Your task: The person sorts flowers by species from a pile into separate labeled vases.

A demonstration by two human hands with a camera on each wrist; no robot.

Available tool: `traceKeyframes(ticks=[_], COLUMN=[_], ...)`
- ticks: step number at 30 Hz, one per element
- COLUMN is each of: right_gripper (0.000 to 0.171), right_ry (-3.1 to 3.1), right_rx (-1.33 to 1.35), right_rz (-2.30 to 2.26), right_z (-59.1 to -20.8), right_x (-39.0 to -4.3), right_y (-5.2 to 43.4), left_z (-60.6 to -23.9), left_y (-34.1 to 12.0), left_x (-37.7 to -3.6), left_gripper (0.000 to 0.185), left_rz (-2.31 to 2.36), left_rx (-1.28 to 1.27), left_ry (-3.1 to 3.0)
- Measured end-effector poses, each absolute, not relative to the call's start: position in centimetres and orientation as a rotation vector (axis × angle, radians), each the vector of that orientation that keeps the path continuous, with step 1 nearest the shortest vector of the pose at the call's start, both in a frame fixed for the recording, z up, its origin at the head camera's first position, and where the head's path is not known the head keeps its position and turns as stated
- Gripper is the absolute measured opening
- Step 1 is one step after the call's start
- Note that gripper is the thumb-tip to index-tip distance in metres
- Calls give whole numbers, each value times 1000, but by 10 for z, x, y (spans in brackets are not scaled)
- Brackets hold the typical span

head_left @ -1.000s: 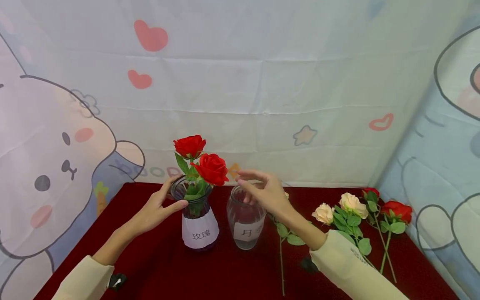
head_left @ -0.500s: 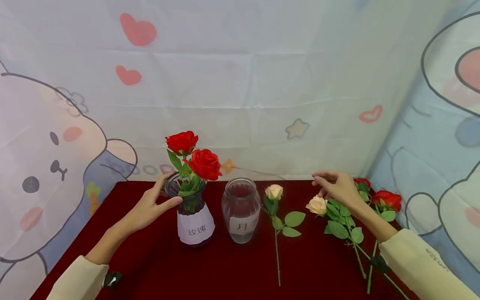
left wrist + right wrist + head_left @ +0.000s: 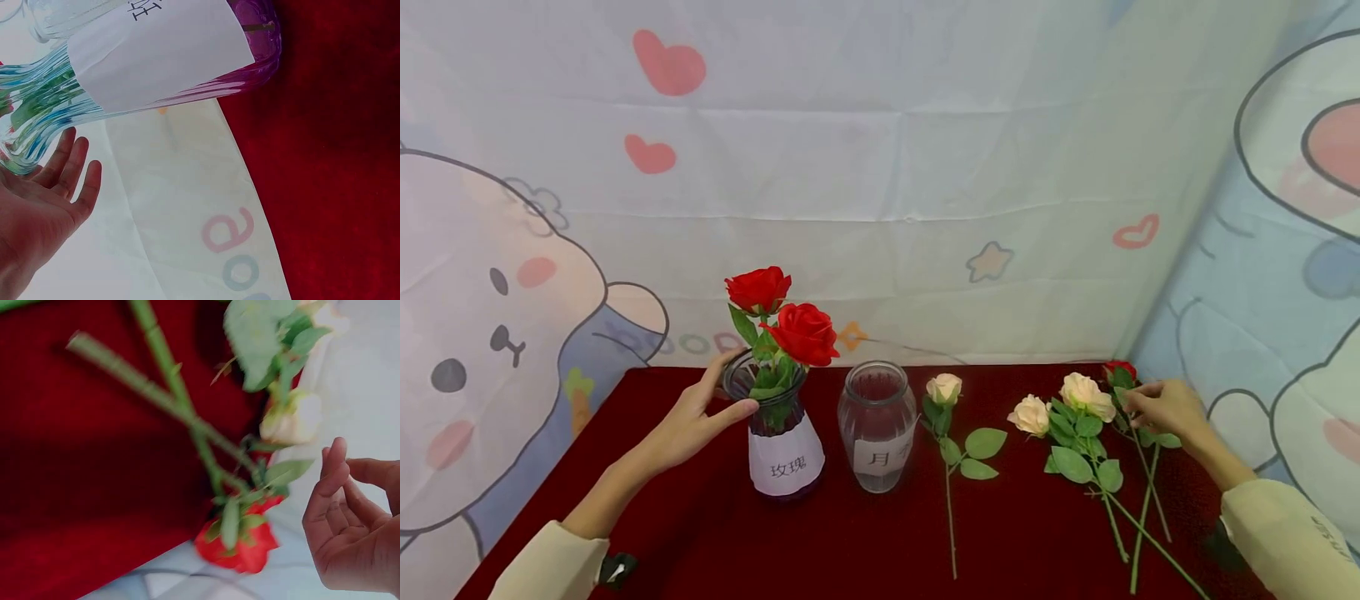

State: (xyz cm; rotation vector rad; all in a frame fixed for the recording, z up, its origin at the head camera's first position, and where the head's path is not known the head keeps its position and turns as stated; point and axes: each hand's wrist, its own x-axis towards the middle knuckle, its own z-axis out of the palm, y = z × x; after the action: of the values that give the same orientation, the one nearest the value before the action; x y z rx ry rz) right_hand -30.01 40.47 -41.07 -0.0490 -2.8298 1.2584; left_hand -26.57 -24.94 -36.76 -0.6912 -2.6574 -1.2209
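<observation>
My left hand [image 3: 688,429] holds the neck of a purple-tinted glass vase [image 3: 784,458] with a white paper label, thumb at the front of the rim and fingers behind. Two red roses [image 3: 805,333] stand in this vase. In the left wrist view the fingers lie along the vase's flared neck. At the far right, my right hand [image 3: 1172,410] hovers over red roses [image 3: 240,544], its fingers loosely bent and nothing between them. It hides one bloom in the head view; another red rose [image 3: 1120,372] shows just behind the fingertips. Cream roses [image 3: 1086,394] lie beside them.
A clear glass vase [image 3: 877,425] with a white label stands right of the purple one. A single cream rose [image 3: 944,388] lies to its right. The dark red cloth [image 3: 850,550] covers the table, with a printed curtain [image 3: 880,167] behind it.
My right hand has moved from above the clear vase, past the cream roses, to the red roses at the far right. The left hand stays at the vase neck.
</observation>
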Motion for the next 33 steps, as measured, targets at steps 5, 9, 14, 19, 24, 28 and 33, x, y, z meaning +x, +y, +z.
traceKeyframes(ticks=[5,9,14,19,24,28,33], right_gripper=[38,34,27,30,32,29,33], right_ry=[-2902,-2969,-3063,-3084,-3061,-2991,-2891], right_rx=[-8,-44,-178,-250,-239,-132,-122], right_rz=[1051,781,654,609,652,760,1053], right_z=[-423,-431,-441,-447,-447,-445,-442], right_x=[-301,-305,-308,-312,-314,-315,-315], right_y=[421,423,417,413,414,416,417], left_z=[-368,-366,-367,-368,-368,-368,-368], left_y=[-250,-251,-251,-251,-250,-250,-250], left_x=[-266,-267,-267,-267,-266,-265,-265], left_gripper=[73,72,71,71,71,71,71], left_rz=[-1233,-1224,-1209,-1220,-1222,-1222,-1236], left_rx=[-689,-692,-709,-709,-711,-710,-725], left_ry=[-2654,-2648,-2643,-2640,-2636,-2636,-2626])
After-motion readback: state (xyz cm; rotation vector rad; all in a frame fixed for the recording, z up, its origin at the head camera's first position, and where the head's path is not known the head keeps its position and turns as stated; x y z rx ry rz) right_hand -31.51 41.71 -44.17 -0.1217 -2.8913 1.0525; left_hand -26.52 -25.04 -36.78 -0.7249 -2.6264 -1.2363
